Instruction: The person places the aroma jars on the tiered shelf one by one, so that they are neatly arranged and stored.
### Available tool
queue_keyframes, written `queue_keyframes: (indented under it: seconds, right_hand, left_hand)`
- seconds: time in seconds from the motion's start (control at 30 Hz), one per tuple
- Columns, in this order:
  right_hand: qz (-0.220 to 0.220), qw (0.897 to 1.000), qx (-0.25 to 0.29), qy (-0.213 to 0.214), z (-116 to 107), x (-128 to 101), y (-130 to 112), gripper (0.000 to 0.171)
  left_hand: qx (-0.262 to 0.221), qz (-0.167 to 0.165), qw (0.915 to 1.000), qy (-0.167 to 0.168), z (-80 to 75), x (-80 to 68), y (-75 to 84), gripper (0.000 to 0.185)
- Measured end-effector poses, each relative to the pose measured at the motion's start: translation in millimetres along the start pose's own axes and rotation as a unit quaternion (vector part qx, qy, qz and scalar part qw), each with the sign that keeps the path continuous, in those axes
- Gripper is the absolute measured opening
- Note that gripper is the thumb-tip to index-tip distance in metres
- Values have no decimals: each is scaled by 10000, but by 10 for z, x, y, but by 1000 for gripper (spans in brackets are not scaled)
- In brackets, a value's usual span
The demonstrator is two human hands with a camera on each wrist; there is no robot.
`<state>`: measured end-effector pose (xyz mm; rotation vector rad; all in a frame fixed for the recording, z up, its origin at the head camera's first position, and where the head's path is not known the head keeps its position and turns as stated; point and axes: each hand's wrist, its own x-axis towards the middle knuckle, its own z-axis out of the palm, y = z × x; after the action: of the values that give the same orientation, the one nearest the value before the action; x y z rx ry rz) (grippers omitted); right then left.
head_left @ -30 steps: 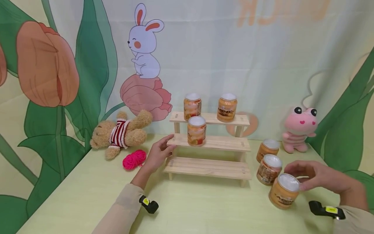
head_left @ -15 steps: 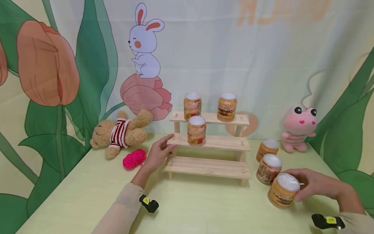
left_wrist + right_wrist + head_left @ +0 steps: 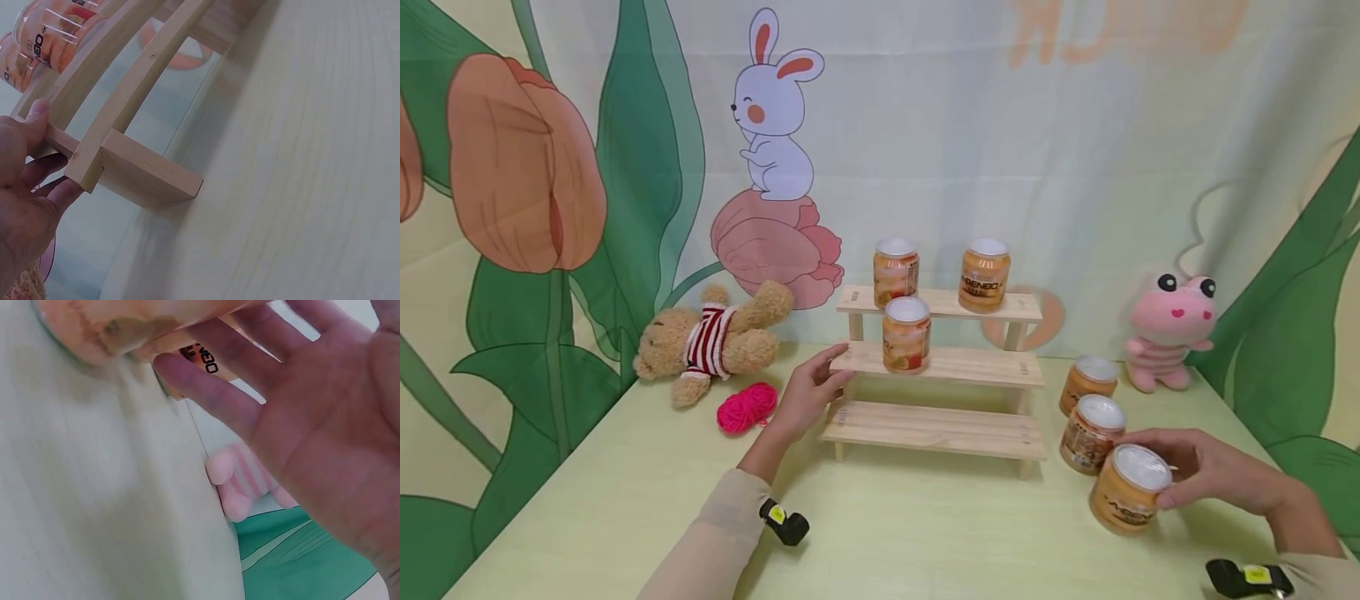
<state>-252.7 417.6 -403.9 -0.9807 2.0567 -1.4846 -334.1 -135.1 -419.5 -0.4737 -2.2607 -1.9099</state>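
Observation:
My left hand (image 3: 807,393) grips the left end of the three-tier wooden shelf rack (image 3: 958,364); in the left wrist view its thumb lies on a board and its fingers (image 3: 64,195) sit at the board's end. At the lower right, my right hand (image 3: 1213,471) holds the nearest orange-labelled jar (image 3: 1126,500), thumb at its right side and fingers behind it, partly hidden. This jar stands on the table with a silvery lid. Just behind it are a second jar (image 3: 1086,442) and a third jar (image 3: 1084,392).
On the rack's top tier stand a left jar (image 3: 895,275) and a right jar (image 3: 983,279); another jar (image 3: 906,337) stands on the middle tier. A teddy bear (image 3: 711,346) and pink yarn (image 3: 747,408) lie left. A pink frog plush (image 3: 1168,333) sits back right.
My right hand has moved slightly left and down, its thumb and fingers closing in on the nearest jar. The left hand, rack and other jars stay in place.

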Motion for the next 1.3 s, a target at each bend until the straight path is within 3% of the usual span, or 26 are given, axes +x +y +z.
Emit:
queue_keyframes:
  seconds: [0.2, 0.43, 0.53, 0.67, 0.97, 1.17, 1.3]
  right_hand:
    - [303, 9991, 286, 109, 9, -29, 45, 61]
    - [-253, 9978, 604, -49, 20, -43, 146, 63]
    - [-480, 9977, 468, -54, 15, -49, 163, 63]
    - [-600, 9976, 338, 50, 24, -44, 85, 64]
    - [-1116, 9934, 219, -142, 82, 87, -140, 64]
    - [-1303, 9911, -9, 264, 202, 253, -284, 64]
    - [-1142, 9914, -41, 646, 358, 383, -406, 60]
  left_hand:
    - [-30, -87, 10000, -29, 3, 1, 19, 51]
    - [-43, -54, 10000, -69, 0, 11, -9, 52]
    - [-20, -48, 10000, -81, 6, 6, 1, 52]
    - [-34, -59, 9999, -73, 10, 5, 27, 52]
    - [-61, -64, 9999, -69, 16, 7, 39, 52]
    - [-38, -96, 9999, -51, -5, -1, 27, 52]
    - [15, -80, 9999, -92, -16, -5, 8, 53]
